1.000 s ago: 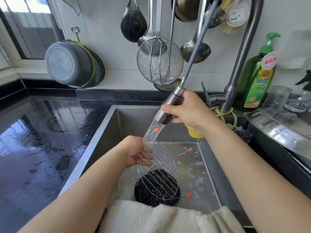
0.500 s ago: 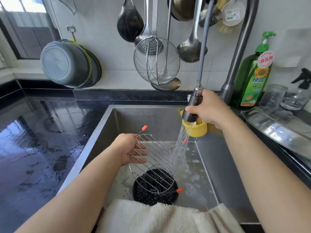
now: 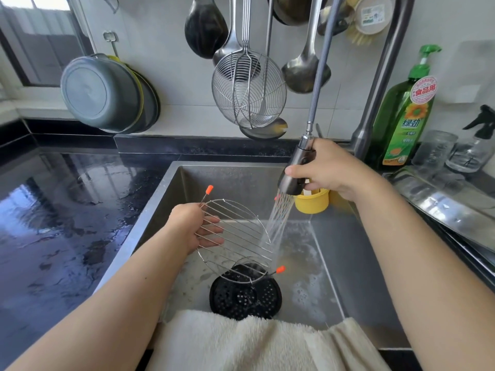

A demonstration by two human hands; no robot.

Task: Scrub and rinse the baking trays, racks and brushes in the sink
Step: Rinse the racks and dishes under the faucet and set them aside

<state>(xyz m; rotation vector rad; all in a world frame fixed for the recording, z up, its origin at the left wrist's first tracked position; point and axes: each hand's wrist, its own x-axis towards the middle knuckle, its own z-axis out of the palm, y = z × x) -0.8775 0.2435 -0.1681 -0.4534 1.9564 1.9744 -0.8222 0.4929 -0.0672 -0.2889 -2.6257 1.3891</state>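
Above the black drain strainer [image 3: 245, 291] my left hand [image 3: 191, 228] pinches the round wire rack [image 3: 235, 236] at its left rim, tilted, lower edge just over the strainer. My right hand [image 3: 329, 170], curled round the pull-out sprayer [image 3: 294, 172], has swung the stream from rack's top to its right edge. I judge rinsing nearly covers this rack; suds remain right of the strainer.

Bright daylight from window [image 3: 40, 36] upper left; strong glare on wet black bench [image 3: 53, 210]. Wide-angle bowing at edges; focus mostly sharp.
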